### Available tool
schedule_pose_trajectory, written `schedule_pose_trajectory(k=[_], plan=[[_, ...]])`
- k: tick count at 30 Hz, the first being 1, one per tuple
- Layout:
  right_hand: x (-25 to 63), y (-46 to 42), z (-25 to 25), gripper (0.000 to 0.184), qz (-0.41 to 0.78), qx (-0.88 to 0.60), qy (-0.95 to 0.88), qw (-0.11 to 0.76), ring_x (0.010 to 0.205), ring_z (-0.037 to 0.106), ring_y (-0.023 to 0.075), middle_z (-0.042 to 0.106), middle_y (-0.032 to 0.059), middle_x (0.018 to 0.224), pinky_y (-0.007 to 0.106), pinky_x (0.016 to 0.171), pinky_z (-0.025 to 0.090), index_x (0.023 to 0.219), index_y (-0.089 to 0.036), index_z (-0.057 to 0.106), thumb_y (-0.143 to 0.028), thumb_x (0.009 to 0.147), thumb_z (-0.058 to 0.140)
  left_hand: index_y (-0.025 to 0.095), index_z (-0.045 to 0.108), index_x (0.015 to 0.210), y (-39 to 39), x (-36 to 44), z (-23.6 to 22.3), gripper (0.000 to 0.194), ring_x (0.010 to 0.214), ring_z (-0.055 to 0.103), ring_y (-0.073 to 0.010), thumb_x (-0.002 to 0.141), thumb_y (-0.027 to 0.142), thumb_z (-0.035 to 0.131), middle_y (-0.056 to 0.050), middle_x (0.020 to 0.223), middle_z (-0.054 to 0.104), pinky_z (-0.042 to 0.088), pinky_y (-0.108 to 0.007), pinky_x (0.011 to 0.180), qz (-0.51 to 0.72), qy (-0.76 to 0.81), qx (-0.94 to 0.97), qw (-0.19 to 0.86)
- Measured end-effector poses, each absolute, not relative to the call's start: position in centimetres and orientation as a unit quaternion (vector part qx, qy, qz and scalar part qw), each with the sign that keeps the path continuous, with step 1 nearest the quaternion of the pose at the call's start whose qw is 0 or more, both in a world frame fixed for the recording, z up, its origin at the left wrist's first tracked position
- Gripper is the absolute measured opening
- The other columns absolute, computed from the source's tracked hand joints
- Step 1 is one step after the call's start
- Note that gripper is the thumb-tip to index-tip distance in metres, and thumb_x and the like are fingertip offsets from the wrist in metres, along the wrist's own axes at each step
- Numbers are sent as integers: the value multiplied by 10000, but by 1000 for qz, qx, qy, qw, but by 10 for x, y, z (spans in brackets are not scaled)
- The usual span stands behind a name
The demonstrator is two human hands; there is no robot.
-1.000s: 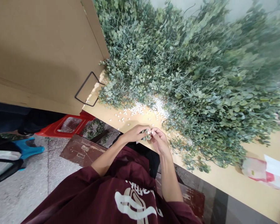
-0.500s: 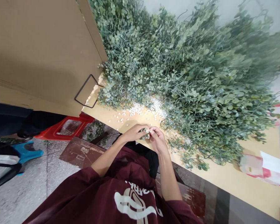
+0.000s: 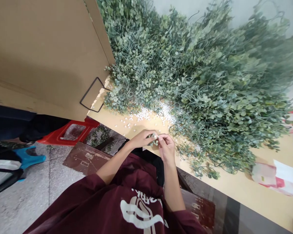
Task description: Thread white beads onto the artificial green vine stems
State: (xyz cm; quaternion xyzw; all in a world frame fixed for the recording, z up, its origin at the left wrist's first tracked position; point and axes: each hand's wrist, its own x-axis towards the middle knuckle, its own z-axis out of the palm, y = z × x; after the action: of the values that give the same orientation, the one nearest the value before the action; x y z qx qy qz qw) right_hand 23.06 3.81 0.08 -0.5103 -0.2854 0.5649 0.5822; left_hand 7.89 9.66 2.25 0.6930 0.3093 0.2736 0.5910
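A: In the head view, what do the hands hold?

B: The left hand (image 3: 142, 139), just below the frame's centre, has thumb and forefinger clamped on a eucalyptus-like sprig (image 3: 149, 143). The right hand (image 3: 167, 148) meets it from the right, thumb and forefinger together; whether one of the white beads (image 3: 166, 110) sits between them, I can't tell.

A: Why hold it there, by the near edge of the table (image 3: 261, 198)?

B: Probably so both sets of fingertips can meet close to the body, the left steadying. The beads lie loose just above the hands, perhaps for short reach (a few have strayed leftward).

A: And the heap of greenery (image 3: 185, 65)?

B: It fills the upper middle and upper right, seemingly set back so as not to crowd the hands.

A: Which way does the sprig point?

B: One end seems to lead rightward, to the right fingertips, but its long axis is mostly hidden.
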Motion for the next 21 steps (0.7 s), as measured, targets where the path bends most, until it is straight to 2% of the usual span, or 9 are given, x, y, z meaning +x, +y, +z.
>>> schedule_pose_trajectory(k=[6,12,17,19,21], plan=[[232,36,-3,149,543,-527,-316,573,675,554,111,636,4,764,234,639,445,840,-191,675,-322,785,722,125,588,798,98,79,21,378,635,494,-98,947,449,463,1,697,561,363,-196,626,281,302,697,587],[232,36,-7,128,514,-524,-357,578,739,586,132,640,17,831,263,689,470,889,-217,704,-313,804,696,127,583,796,98,78,19,400,647,495,-105,931,489,479,0,703,548,373,-207,630,284,305,681,602],[233,31,3,364,486,-523,-445,541,784,609,152,616,43,1018,310,723,505,1190,-268,636,-356,837,633,143,553,802,96,80,17,416,620,502,-100,926,530,463,3,702,549,401,-215,609,351,359,596,627],[236,33,7,393,448,-560,-456,527,747,602,147,609,51,1006,309,694,509,1248,-258,584,-362,869,581,155,517,790,95,82,16,418,571,491,-89,929,543,452,9,677,539,392,-212,556,391,374,549,637],[241,39,11,372,392,-616,-478,489,716,583,148,600,51,932,298,666,500,1228,-227,583,-359,881,555,168,477,800,95,84,15,410,569,526,-90,925,558,451,3,692,563,411,-213,545,436,381,501,642]])
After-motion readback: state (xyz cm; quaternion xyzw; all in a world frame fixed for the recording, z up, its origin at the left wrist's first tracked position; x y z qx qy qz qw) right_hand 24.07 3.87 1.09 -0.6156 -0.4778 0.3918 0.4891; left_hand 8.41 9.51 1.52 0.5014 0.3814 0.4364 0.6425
